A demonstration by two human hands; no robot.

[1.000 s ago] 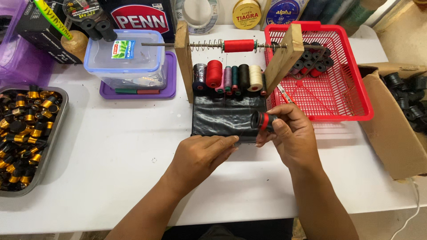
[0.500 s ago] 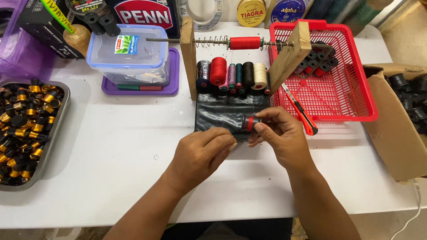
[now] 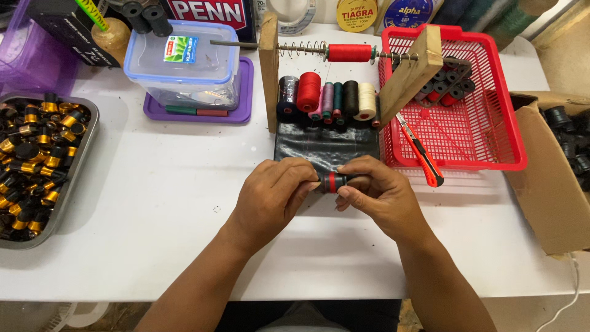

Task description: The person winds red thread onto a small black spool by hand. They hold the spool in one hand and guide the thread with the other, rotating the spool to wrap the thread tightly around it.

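Fingertips of both hands pinch a small black cylinder with a red band (image 3: pixel 332 182), held just above the white table (image 3: pixel 153 203) at the near edge of a black sheet (image 3: pixel 326 147). Left hand (image 3: pixel 273 197) closes on its left end, right hand (image 3: pixel 375 197) on its right end; thumbs and forefingers are clamped on the piece.

Risks, as judged: the part is short and gripped only at its tips, so a twist or a loosened pinch could drop it, and being round it could roll off the table's near edge. A red-handled cutter (image 3: pixel 421 154) lies against the red basket (image 3: pixel 510 141), just beside the right hand; a careless reach could meet its blade.

Not determinable: both ends of the cylinder are covered by fingers, so whether it is one piece or two being joined cannot be told. The cardboard box (image 3: pixel 547 203) at right and the metal tray of black-and-gold parts (image 3: pixel 74 178) at left are cut off by the frame.
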